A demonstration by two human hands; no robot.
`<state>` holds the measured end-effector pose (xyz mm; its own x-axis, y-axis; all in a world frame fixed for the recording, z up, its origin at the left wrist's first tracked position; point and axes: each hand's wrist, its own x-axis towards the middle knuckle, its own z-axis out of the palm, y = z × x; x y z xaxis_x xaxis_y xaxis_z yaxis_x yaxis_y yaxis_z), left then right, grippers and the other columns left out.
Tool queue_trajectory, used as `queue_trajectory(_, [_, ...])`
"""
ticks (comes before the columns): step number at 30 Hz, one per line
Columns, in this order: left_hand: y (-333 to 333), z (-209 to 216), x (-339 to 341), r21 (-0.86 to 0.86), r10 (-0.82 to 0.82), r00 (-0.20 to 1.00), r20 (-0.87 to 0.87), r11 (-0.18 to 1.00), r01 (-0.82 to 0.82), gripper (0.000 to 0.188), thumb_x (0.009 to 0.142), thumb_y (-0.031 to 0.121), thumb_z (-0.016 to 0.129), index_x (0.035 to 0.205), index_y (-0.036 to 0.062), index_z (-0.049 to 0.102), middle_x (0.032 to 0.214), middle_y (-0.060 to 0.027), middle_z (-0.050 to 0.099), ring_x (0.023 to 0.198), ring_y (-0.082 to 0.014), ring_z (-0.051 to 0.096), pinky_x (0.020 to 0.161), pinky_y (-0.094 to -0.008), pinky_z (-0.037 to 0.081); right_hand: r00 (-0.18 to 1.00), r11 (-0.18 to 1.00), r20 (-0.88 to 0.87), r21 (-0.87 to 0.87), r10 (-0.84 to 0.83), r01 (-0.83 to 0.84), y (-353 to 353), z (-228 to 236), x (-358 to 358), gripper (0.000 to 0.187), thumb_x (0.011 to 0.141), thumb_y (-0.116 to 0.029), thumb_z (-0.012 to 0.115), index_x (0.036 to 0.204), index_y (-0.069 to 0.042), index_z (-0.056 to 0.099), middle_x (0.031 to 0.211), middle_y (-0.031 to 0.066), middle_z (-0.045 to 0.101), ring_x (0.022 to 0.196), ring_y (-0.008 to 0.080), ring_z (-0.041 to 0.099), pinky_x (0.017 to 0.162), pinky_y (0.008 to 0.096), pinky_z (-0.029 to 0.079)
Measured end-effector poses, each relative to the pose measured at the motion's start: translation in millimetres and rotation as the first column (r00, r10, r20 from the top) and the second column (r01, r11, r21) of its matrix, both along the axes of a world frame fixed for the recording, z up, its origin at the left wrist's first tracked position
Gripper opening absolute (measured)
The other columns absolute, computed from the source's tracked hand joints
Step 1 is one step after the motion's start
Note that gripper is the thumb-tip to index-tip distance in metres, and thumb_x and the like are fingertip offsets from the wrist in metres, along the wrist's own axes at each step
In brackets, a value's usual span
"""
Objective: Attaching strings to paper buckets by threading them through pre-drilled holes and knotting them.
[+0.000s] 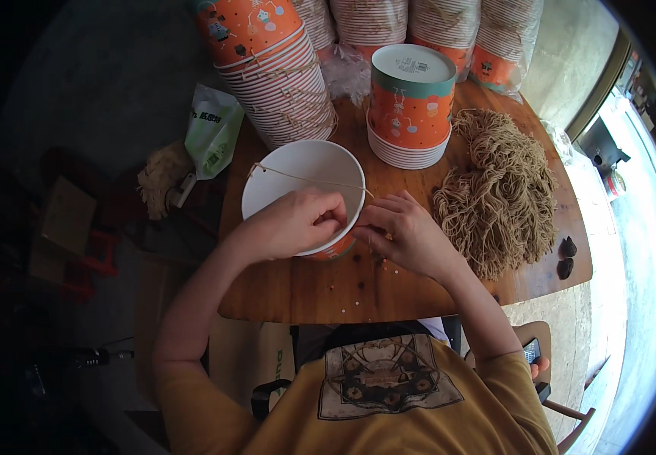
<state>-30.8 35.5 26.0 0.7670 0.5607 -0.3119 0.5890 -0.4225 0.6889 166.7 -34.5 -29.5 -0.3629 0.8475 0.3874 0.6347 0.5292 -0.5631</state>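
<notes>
An open white-lined paper bucket [301, 165] with an orange outside stands on the wooden table in front of me. A thin tan cord [309, 179] is fixed at its left rim and stretches across the mouth to the right rim. My left hand [305, 220] reaches inside the bucket, its fingers curled against the right inner wall; what they pinch is hidden. Just outside that same rim, my right hand [403, 227] is closed with fingertips pinched around the cord's right end. The exact grip is partly covered by the fingers.
A heap of tan cords [502, 197] lies right of my right hand, with two small dark objects [566, 258] beyond it. An upside-down bucket stack [411, 110] and a tall leaning stack [278, 83] stand behind. A green-white bag [212, 133] sits at the left edge.
</notes>
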Motion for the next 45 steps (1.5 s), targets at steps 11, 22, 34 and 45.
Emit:
queue_trajectory(11, [-23,-19,8,-0.006,0.357,0.801,0.481,0.915,-0.404,0.005,0.088,0.005,0.053,0.092,0.0043,0.056,0.094,-0.0059,0.062,0.087,-0.0134,0.061,0.074,-0.028,0.048,0.985,0.932,0.151,0.337,0.086,-0.133,0,29,11,0.013,0.073,-0.014,0.069,0.08,-0.008,0.06,0.083,0.004,0.054,0.084,0.0233,0.053,0.077,0.0358,0.041])
queue_trajectory(22, [-18,-21,26,-0.579,0.569,0.621,0.539,0.786,-0.218,0.011,0.089,0.008,0.055,0.098,0.003,0.053,0.091,-0.0021,0.059,0.078,-0.0054,0.052,0.071,-0.0203,0.043,0.927,0.949,-0.221,-0.015,0.304,-0.315,39,43,17,0.02,0.083,-0.023,0.063,0.077,-0.005,0.057,0.077,0.0057,0.051,0.078,0.021,0.051,0.072,0.0325,0.041])
queue_trajectory(34, [-11,-17,17,-0.555,0.471,0.739,0.483,0.817,-0.157,0.016,0.09,0.015,0.055,0.1,0.0028,0.061,0.084,0.0043,0.054,0.071,-0.0019,0.045,0.066,-0.0165,0.037,0.742,0.865,-0.575,-0.113,0.344,-0.489,74,29,21,0.021,0.09,-0.024,0.06,0.082,-0.005,0.055,0.083,-0.0008,0.047,0.082,0.0098,0.047,0.076,0.0268,0.039])
queue_trajectory(45, [-8,-21,21,-0.522,0.422,0.769,0.48,0.842,-0.136,0.019,0.092,0.016,0.054,0.104,0.0016,0.06,0.086,0.0037,0.054,0.076,-0.0027,0.046,0.072,-0.0177,0.039,0.931,0.979,-0.305,0.079,0.201,-0.186,74,20,10,0.012,0.088,-0.015,0.061,0.089,-0.004,0.056,0.091,0.0,0.052,0.081,0.0073,0.052,0.071,0.0255,0.044])
